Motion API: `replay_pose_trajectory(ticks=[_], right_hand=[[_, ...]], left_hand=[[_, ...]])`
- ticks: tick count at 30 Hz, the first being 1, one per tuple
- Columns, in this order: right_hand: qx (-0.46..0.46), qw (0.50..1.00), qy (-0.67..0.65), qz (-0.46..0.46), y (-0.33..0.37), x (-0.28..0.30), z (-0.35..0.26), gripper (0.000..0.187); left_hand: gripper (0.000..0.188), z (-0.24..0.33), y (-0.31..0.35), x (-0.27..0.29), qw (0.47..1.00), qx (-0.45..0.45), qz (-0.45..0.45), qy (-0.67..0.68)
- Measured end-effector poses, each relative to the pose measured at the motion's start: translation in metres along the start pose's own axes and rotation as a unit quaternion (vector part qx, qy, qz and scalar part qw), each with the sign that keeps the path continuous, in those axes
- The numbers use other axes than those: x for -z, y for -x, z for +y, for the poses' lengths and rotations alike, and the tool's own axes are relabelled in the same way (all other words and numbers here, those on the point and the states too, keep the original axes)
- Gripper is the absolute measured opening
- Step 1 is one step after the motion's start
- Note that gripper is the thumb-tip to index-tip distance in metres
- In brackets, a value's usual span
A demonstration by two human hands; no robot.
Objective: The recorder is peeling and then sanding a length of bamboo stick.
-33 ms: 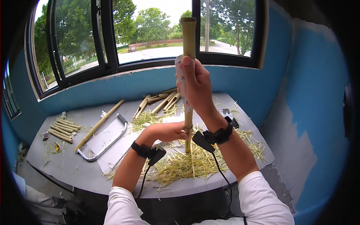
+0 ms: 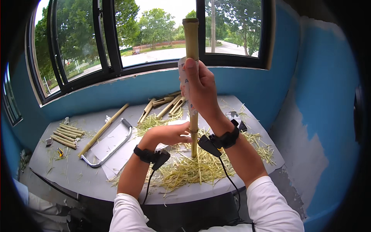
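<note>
A bamboo pole [image 2: 192, 42] stands upright in front of me, its lower end among yellow-green straw shavings [image 2: 185, 172]. My right hand [image 2: 201, 85] is closed round its upper part, thumb toward me. Between that hand and the bamboo is a piece of white printed wrap [image 2: 184, 75], torn at its lower end. Lower down, my left hand [image 2: 166, 134] is beside the pole with its fingers apart; the fingertips come up to the bamboo, and whether they touch it I cannot tell.
On the grey table [image 2: 65, 170] lie a bow saw [image 2: 110, 154], a long bamboo pole [image 2: 104, 129], several short bamboo pieces [image 2: 67, 135] and a small yellow tool [image 2: 60, 152]. Notched bamboo pieces [image 2: 166, 106] lie at the back. A window [image 2: 150, 42] and blue walls stand beyond.
My left hand's fingers have loosened and spread beside the bamboo pole. The pole's top has tilted slightly left, with my right hand still round it.
</note>
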State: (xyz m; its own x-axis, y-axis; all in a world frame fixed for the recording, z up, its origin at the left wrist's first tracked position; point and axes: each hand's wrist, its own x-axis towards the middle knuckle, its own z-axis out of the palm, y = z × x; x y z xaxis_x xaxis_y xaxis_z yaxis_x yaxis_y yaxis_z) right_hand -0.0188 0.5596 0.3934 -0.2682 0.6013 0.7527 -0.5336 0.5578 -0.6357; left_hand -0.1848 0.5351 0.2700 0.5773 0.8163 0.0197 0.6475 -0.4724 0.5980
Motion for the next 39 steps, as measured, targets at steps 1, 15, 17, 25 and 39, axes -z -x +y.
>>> replay_pose_trajectory(ticks=[1, 15, 17, 25, 39], right_hand=[[0.001, 1.000, -0.009, -0.007, 0.001, 0.002, 0.000, 0.043], [-0.163, 0.931, -0.214, -0.247, -0.006, 0.049, -0.017, 0.055], [-0.169, 0.919, -0.229, -0.272, -0.006, 0.055, -0.018, 0.055], [-0.019, 0.986, -0.128, -0.101, 0.020, 0.048, -0.010, 0.038], [-0.008, 0.999, 0.022, -0.031, 0.071, 0.034, 0.024, 0.031]], left_hand=[[0.031, 0.004, 0.014, 0.009, 0.998, 0.026, 0.054, -0.027], [0.056, 0.208, -0.080, 0.155, 0.841, -0.308, 0.164, 0.413], [0.049, 0.226, -0.084, 0.137, 0.829, -0.291, 0.196, 0.435], [0.041, 0.217, -0.091, 0.139, 0.839, -0.302, 0.192, 0.410], [0.034, 0.233, -0.069, 0.117, 0.826, -0.203, 0.445, 0.280]])
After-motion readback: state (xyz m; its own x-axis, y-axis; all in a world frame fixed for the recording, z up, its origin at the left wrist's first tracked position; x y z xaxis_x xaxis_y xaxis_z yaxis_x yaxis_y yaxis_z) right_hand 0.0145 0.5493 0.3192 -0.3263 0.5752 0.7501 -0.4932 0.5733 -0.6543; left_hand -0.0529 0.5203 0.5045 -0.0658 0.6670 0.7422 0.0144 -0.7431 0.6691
